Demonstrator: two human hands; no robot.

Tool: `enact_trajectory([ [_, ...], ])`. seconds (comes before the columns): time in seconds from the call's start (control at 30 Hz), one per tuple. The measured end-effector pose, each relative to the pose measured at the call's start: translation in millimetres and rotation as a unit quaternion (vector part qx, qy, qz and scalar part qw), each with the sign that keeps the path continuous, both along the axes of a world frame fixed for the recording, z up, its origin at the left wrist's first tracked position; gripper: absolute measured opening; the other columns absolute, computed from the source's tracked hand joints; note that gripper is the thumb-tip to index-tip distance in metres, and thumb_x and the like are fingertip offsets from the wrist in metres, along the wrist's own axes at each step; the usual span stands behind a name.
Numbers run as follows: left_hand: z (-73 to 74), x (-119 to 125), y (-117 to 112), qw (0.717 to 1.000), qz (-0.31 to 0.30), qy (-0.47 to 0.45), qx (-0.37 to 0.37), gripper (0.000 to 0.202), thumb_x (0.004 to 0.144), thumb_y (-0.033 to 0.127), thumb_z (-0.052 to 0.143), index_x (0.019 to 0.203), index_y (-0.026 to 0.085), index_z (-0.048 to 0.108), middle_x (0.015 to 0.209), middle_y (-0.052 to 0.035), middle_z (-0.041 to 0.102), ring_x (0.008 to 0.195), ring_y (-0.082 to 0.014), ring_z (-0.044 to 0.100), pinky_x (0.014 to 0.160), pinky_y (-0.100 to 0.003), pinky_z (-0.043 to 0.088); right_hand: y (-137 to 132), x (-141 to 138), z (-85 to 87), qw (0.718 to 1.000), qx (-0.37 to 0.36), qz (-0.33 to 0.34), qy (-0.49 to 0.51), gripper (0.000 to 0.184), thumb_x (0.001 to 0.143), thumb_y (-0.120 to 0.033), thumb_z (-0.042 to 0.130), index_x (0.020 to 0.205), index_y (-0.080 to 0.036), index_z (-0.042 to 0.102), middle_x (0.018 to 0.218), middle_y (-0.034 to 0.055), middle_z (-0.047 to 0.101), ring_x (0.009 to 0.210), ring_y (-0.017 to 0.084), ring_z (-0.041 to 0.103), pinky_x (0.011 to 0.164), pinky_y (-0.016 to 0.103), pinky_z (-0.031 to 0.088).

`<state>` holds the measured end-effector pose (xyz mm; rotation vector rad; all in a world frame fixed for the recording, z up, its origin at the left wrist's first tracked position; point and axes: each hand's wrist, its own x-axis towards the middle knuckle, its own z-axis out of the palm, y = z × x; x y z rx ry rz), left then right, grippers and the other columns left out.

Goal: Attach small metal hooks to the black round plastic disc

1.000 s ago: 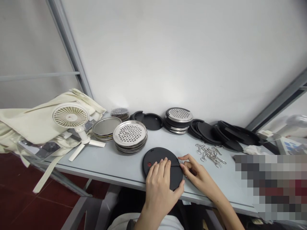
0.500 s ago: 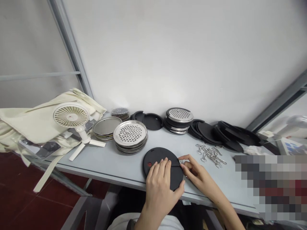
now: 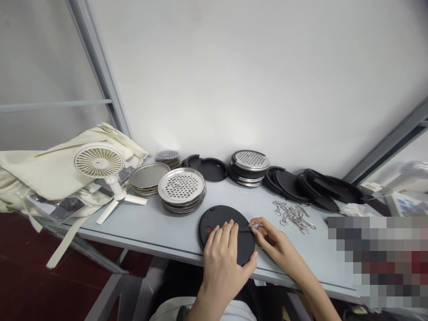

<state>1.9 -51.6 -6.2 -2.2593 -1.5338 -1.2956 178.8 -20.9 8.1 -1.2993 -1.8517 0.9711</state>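
Note:
A round black disc lies on the table in front of me, with a seam across it and a small red spot near its left side. My left hand rests flat on top, fingers stretched over the disc and thumb along its right rim. At the right end of the seam, my right hand pinches a small shiny metal wire piece against the rim; the fingers hide most of it. To the right of that hand lies a loose pile of wire hooks.
Metal grater discs and plain metal discs are stacked on the left. Behind stand a grater stack with black rims and black trays. A white fan and cream bag occupy the left end.
The fingers of my right hand have shifted slightly at the disc's rim, and less of the metal shows. My left hand and the disc stay nearly still.

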Motion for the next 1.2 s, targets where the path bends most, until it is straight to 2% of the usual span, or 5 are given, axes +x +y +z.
enact_trajectory([
  [0.37,-0.9,1.1,-1.2,1.0,0.007,0.001,0.003,0.049,0.081,0.038,0.061,0.124,0.016,0.056,0.125,-0.0065,0.062,0.112,-0.0258,0.059,0.1,-0.042,0.045,1.4,1.8,-2.9,0.998,0.016,-0.053,0.011,0.035,0.098,-0.044,0.042,0.125,-0.021,0.048,0.068,-0.0041,0.044,0.064,0.014,0.047,0.066,0.025,0.041],
  [0.53,-0.7,0.5,-0.4,1.0,0.007,0.002,0.0,0.049,0.081,0.038,0.06,0.124,0.016,0.056,0.125,-0.0066,0.062,0.112,-0.0258,0.058,0.1,-0.042,0.045,2.8,2.6,-3.7,0.999,0.018,-0.051,0.001,0.037,0.098,-0.044,0.041,0.125,-0.022,0.05,0.069,-0.0032,0.046,0.064,0.015,0.048,0.066,0.026,0.042],
  [0.73,-2.1,0.6,-0.1,1.0,0.002,-0.002,-0.002,0.049,0.082,0.039,0.059,0.125,0.016,0.056,0.125,-0.0061,0.062,0.113,-0.0251,0.058,0.101,-0.041,0.043,1.5,0.5,0.5,0.999,0.004,-0.029,-0.012,0.039,0.097,-0.047,0.039,0.124,-0.021,0.053,0.08,0.0017,0.058,0.069,0.017,0.052,0.067,0.027,0.045],
  [0.97,-2.8,0.7,-0.7,1.0,0.001,-0.006,-0.003,0.05,0.082,0.039,0.06,0.125,0.016,0.055,0.127,-0.0059,0.061,0.114,-0.0252,0.057,0.102,-0.042,0.043,0.9,0.4,-3.4,0.999,0.031,-0.02,-0.001,0.041,0.099,-0.044,0.038,0.133,-0.021,0.043,0.078,0.0002,0.052,0.071,0.016,0.052,0.07,0.028,0.046],
  [1.2,-0.2,0.7,-0.2,1.0,0.003,0.001,0.003,0.049,0.081,0.038,0.06,0.124,0.015,0.056,0.125,-0.0082,0.062,0.112,-0.0264,0.059,0.1,-0.042,0.045,0.2,1.0,-3.5,0.999,0.03,-0.01,-0.01,0.034,0.099,-0.042,0.039,0.123,-0.02,0.046,0.074,-0.0013,0.049,0.068,0.015,0.049,0.066,0.027,0.043],
])
